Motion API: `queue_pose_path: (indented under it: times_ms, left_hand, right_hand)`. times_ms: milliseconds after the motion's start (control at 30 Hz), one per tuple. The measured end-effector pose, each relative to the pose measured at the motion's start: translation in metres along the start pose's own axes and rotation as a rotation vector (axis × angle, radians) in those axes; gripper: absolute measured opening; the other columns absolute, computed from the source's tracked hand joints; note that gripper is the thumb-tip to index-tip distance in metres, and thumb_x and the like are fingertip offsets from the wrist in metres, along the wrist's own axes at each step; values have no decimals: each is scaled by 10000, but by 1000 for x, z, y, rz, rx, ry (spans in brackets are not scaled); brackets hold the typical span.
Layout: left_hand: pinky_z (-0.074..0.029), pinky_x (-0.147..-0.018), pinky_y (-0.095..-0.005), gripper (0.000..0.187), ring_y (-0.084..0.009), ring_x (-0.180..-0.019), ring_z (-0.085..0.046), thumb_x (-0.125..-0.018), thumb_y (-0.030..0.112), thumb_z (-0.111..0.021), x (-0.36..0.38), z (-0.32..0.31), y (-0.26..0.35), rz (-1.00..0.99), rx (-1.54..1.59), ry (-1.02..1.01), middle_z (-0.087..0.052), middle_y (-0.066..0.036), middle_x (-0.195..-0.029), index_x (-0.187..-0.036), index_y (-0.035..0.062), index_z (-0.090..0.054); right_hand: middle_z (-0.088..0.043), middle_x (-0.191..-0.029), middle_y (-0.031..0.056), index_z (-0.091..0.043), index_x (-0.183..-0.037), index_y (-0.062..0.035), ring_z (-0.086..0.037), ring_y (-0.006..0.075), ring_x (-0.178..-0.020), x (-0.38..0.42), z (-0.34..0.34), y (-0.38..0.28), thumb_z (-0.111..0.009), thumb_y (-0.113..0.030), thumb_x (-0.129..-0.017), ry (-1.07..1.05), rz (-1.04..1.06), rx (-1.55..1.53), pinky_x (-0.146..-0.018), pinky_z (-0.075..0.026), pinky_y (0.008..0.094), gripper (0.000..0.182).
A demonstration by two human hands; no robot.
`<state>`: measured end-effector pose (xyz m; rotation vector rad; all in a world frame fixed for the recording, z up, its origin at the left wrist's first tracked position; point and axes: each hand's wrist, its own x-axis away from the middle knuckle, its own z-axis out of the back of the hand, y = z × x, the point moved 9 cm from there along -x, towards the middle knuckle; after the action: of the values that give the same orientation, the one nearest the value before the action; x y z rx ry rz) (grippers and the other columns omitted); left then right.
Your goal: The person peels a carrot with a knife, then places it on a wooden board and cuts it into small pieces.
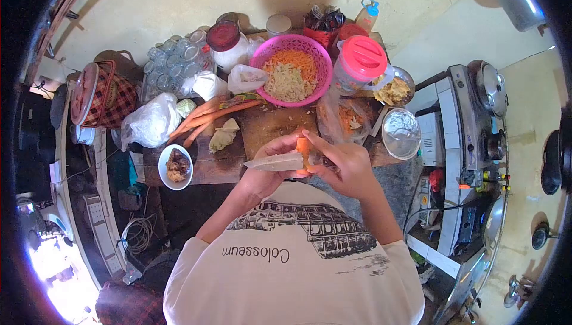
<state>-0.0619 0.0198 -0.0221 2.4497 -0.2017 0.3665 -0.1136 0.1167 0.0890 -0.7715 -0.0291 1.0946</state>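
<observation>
A short orange carrot piece (302, 146) is held upright between both hands, above the front edge of the wooden table. My left hand (262, 183) is closed around its far side, partly hidden behind a knife (275, 163). The knife's wide blade points left and crosses in front of the carrot. Its handle sits in my right hand (347, 167), which is closed, with thumb and fingertips also against the carrot. Just beyond the hands lies a wooden cutting board (274, 125). Several long whole carrots (208, 116) lie to the left, near a pale cabbage leaf (224, 135).
A pink basket (326, 66) holds shredded carrot and cabbage. Around it stand a pink-lidded jug (357, 66), a red-lidded jar (229, 57) and several glasses (173, 63). A white bowl (162, 169), plastic bags (149, 119) and a metal bowl (400, 134) are nearer. A stove (471, 104) stands right.
</observation>
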Motion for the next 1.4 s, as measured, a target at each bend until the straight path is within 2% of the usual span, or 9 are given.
queue_pose_path:
  times_ms: [167,367,467,767,833,1033,1167,1333,1400]
  left_hand:
    - [-568,-755,-311,396,-179,-919,-623,-927,245,-510,2,-7,-1,46,9,-45,-572,-94,-1124,-1267,46,-467]
    - [-525,-783,-288,487,-176,-1016,-579,-935,275,-489,4,-10,-7,95,0,-71,-462,-96,-1312,-1349,43,-380]
    - [-544,-806,-299,460,-181,-1011,-594,-922,237,-522,5,0,-22,147,100,-71,-546,-79,-1173,-1326,58,-392]
    - [-544,-809,-304,447,-184,-1005,-596,-921,116,-502,4,-8,-12,112,74,-94,-545,-76,-1173,-1343,58,-367]
    - [-532,-825,-311,451,-187,-1005,-592,-931,141,-495,5,-7,-11,71,54,-72,-493,-93,-1262,-1349,34,-361]
    - [-547,-808,-320,380,-179,-993,-603,-939,110,-488,0,0,-12,19,-51,20,-543,-85,-1179,-1304,33,-416]
    - [-535,-824,-321,371,-176,-1026,-580,-931,104,-501,-5,-5,-11,10,-118,44,-511,-88,-1234,-1287,30,-428]
    - [-512,-854,-306,370,-145,-1053,-555,-929,99,-509,-11,-6,-7,8,-172,53,-500,-62,-1268,-1289,55,-439]
    - [-502,-862,-299,377,-136,-1058,-550,-926,102,-518,-13,-4,-3,-3,-196,70,-505,-61,-1269,-1293,63,-441]
  right_hand:
    - [-561,-614,43,-527,-1262,-117,-558,220,-519,-2,2,-1,-688,-267,-747,7,14,-11,-491,-426,347,560]
    - [-585,-639,51,-577,-1183,-96,-582,237,-549,0,1,5,-700,-274,-727,35,46,-33,-496,-437,351,505]
    - [-608,-667,54,-586,-1166,-86,-597,238,-570,1,1,7,-703,-272,-721,77,66,-50,-508,-448,349,496]
    - [-650,-738,75,-611,-1139,-80,-620,248,-612,1,-2,9,-692,-231,-736,82,5,0,-542,-471,348,438]
    - [-654,-747,80,-618,-1132,-79,-624,250,-624,2,-3,12,-681,-223,-752,113,-11,11,-556,-478,346,411]
    - [-667,-797,113,-615,-1148,-69,-650,223,-668,12,-24,38,-602,-226,-851,72,-308,-277,-627,-479,313,337]
    - [-603,-733,28,-606,-1143,-89,-541,126,-551,33,-63,82,-499,-306,-932,241,-599,-1034,-561,-430,277,321]
    - [-314,-574,-70,-530,-1152,-94,-293,46,-440,69,-95,152,-408,-412,-963,383,-1087,-1481,-397,-264,216,390]
    - [-328,-579,-70,-536,-1119,-97,-297,50,-437,86,-110,177,-401,-420,-963,435,-1153,-1657,-394,-264,208,383]
